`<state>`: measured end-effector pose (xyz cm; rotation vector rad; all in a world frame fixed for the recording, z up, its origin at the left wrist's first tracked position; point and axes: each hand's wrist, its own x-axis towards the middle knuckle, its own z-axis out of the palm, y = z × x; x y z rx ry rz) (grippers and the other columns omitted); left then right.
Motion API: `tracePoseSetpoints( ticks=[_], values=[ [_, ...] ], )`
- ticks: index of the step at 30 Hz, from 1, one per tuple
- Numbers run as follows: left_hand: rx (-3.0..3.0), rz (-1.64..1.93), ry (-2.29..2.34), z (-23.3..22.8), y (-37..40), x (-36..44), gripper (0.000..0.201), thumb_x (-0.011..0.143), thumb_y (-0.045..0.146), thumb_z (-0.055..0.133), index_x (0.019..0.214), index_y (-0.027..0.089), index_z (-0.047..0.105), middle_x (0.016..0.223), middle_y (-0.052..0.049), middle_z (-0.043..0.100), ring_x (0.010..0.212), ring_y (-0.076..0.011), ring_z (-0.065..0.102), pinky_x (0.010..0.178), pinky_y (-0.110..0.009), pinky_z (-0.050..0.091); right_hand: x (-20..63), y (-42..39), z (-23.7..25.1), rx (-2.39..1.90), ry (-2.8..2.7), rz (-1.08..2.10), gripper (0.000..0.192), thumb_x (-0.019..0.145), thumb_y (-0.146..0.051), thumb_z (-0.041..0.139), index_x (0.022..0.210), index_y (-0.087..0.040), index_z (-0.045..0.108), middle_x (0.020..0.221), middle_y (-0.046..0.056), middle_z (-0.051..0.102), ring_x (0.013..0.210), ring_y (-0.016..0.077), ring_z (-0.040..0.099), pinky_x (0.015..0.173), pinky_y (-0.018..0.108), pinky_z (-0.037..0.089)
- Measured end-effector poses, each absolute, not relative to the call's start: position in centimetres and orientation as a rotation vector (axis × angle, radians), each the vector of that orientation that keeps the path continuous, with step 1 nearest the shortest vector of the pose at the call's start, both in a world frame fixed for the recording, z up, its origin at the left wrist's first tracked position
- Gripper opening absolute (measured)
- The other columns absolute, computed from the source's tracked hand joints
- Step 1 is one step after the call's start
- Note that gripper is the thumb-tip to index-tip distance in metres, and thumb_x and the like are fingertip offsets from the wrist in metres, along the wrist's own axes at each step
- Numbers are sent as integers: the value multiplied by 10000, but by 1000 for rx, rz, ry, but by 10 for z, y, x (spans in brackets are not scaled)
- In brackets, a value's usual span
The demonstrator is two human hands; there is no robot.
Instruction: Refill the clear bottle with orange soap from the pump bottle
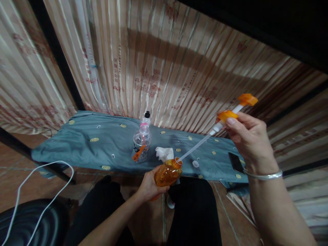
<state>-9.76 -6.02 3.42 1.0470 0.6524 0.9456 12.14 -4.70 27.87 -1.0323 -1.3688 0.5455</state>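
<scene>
Striped, shiny curtains hang behind a low bed covered with a grey-blue sheet (84, 143) dotted with small yellow motifs. On the sheet stand a clear bottle (142, 143) with a black cap, a crumpled tissue (164, 153), a small white cap (195, 164) and, to the right, a dark phone (235, 163).

Over the person's lap, the left hand (148, 186) is clamped around an orange bottle (167, 173), mouth tilted up and to the right. The right hand (247, 136), raised well above and to the right, pinches the orange collar of a pump head (237, 109) between thumb and fingers. Its thin dip tube (194, 148) runs down-left along one slanted line, its lower end at the bottle's mouth. The long axis thus points from the right hand straight toward the left hand's bottle.
</scene>
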Motion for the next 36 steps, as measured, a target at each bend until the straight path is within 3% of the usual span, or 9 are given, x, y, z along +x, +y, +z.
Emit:
tracePoseSetpoints(
  ticks=[10,24,36],
  values=[
    [1049,929,645,43,-62,-97,715,497,31,787,1171,153,582,1130,-90,719,1051,-282,676,970,-430,509,122,-46,277,-1036,-1355,543,244,630,-395,829,810,-241,768,736,-22,730,644,89,615,611,181,497],
    [973,926,635,50,-63,-96,709,477,-4,783,1142,148,592,1099,-97,730,1025,-299,685,961,-465,511,123,-51,273,-1078,-1408,561,237,685,-402,784,852,-237,754,733,-9,718,646,129,630,624,236,515],
    [922,932,612,42,-62,-93,732,451,-23,778,1137,154,593,1081,-94,732,1020,-305,684,978,-505,491,125,-50,274,-1059,-1448,529,217,704,-342,792,895,-243,758,796,-20,743,691,101,648,652,191,518]
  ],
)
